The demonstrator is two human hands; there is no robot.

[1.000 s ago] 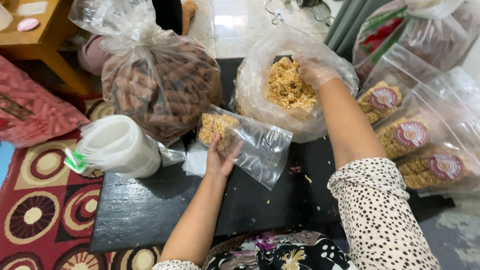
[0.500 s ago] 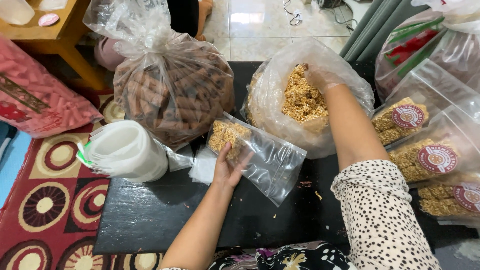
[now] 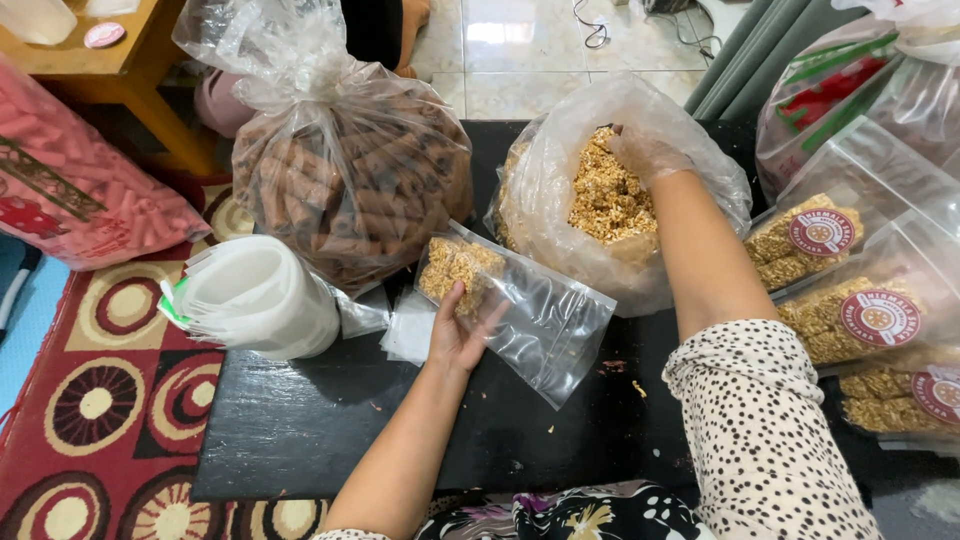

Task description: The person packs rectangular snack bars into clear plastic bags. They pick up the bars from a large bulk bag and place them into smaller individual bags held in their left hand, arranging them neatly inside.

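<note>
My left hand (image 3: 458, 335) rests flat on a clear zip bag (image 3: 530, 315) lying on the black table (image 3: 300, 430); golden crumbly snack pieces fill the bag's far end. My right hand (image 3: 643, 152), in a thin clear glove, reaches down inside a large open plastic bag of the same golden snack (image 3: 605, 200). Whether its fingers hold any pieces is hidden by the plastic and the snack.
A big tied bag of brown rolled snacks (image 3: 350, 180) stands at the left back. A roll of white plastic bags (image 3: 255, 295) lies left of my hand. Sealed snack packs with round red labels (image 3: 850, 290) pile up at the right. A pink bag (image 3: 70, 200) lies on the patterned rug.
My right hand has pushed deeper into the large snack bag. My left hand stays on the zip bag. The view has shifted slightly.
</note>
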